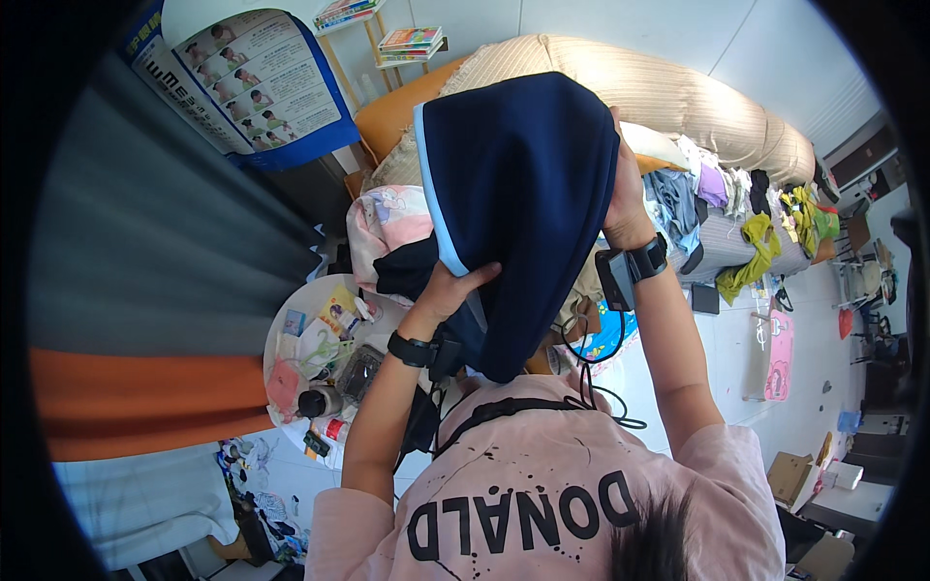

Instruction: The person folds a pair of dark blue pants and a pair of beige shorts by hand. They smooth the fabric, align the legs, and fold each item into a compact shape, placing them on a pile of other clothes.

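Note:
A navy-blue cloth garment (523,181) with a light-blue trimmed edge hangs folded between my two hands, raised in front of my chest. My left hand (454,290) pinches it at the lower end of the trim, thumb on top. At the opposite side my right hand (628,189) grips the edge, its fingers partly hidden behind the cloth. Beneath the garment, a pink printed cloth (389,218) and a black cloth (407,269) show on the left. Which kind of garment it is, I cannot tell.
A round white table (280,319) on my left bears bottles, a clear container and small packets. Behind stands a sofa (654,80) strewn with clothes (676,203). A pink folding table (779,356) is on the floor at right. A dark cable (625,407) hangs by my right arm.

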`<state>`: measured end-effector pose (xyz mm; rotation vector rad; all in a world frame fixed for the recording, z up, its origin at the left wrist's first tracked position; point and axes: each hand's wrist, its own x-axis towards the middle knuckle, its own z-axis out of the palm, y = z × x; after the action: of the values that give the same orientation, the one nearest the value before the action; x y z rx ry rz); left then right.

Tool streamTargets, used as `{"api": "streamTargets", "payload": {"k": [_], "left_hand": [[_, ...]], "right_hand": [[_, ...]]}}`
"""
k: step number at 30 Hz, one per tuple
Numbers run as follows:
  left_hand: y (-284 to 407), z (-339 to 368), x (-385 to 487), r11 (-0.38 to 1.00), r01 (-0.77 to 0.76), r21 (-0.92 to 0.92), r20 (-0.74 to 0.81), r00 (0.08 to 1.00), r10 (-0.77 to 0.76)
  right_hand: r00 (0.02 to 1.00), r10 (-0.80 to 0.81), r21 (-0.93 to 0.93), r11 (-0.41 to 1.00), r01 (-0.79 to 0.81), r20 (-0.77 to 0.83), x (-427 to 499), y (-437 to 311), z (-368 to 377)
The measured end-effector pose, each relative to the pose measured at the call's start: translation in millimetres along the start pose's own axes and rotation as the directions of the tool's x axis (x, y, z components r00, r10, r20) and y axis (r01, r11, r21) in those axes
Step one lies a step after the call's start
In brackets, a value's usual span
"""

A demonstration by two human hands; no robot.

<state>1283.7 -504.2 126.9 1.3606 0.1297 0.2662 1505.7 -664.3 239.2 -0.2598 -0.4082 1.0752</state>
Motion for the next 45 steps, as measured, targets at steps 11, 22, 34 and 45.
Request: {"api": "streamTargets", "payload": {"k": [11, 22, 34, 45], "left_hand": [[63, 4, -2, 0.918, 0.167, -0.359, -0.064, 0.977, -0.202], [35, -19, 14, 0.854, 0.168, -0.493, -0.106, 0.962, -0.251], [-18, -45, 20, 0.746, 0.320, -0.583, -0.201, 0.834, -0.515], [-43, -34, 9, 0.897, 0.261, -0.356, -0.409, 0.820, -0.401]], "right_hand": [[0.891, 0.158, -0.142, 0.960, -0.239, -0.426, -28, 40, -86], [0.900, 0.148, -0.644, 0.652, -0.400, -0.410, -78, 46, -25], [0.808, -0.112, -0.695, 0.585, -0.417, -0.579, -74, 59, -29], [0.986, -0.035, -0.957, 0.251, -0.148, -0.162, -66, 78, -62]]}}
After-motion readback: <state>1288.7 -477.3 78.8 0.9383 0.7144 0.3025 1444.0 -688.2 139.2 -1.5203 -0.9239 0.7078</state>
